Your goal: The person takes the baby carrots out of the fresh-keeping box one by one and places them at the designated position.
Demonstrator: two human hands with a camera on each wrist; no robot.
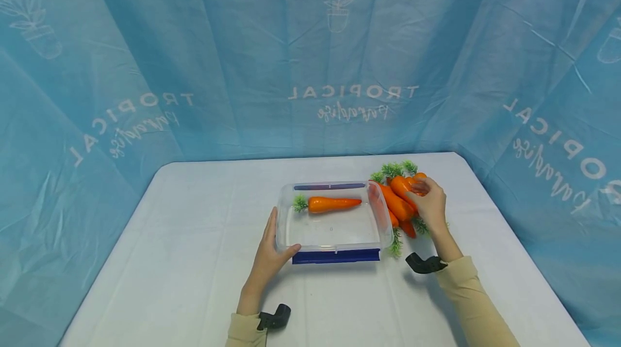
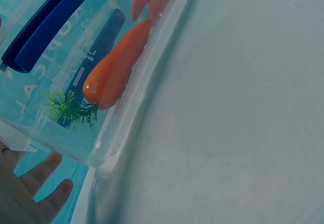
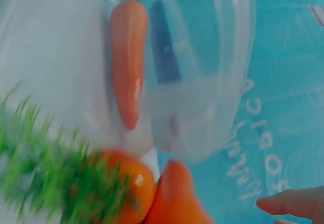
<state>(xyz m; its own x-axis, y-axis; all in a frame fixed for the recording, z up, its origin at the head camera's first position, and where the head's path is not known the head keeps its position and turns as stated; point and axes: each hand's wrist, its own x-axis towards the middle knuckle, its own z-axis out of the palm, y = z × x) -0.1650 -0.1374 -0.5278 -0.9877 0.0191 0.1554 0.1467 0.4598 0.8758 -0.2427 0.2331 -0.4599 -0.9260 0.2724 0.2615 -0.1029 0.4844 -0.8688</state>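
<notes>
A clear plastic container point(image 1: 310, 243) with blue side latches stands on the table. Inside it lies one orange carrot point(image 1: 332, 205), its green top toward the left. My left hand point(image 1: 268, 255) rests on the container's front left corner, thumb along the front rim and fingers against the left wall. In the left wrist view, fingers point(image 2: 38, 178) of that hand look straight and spread. My right hand point(image 1: 430, 201) is over the pile of carrots point(image 1: 397, 204) right of the container, fingertips overlapping an upper carrot. The right wrist view shows extended fingers point(image 3: 291, 202) beside the carrots.
The white table point(image 1: 194, 239) extends to the left and in front of the container. Green carrot tops point(image 1: 395, 169) stick out behind and in front of the pile. A blue printed curtain point(image 1: 310, 56) hangs around the back and sides.
</notes>
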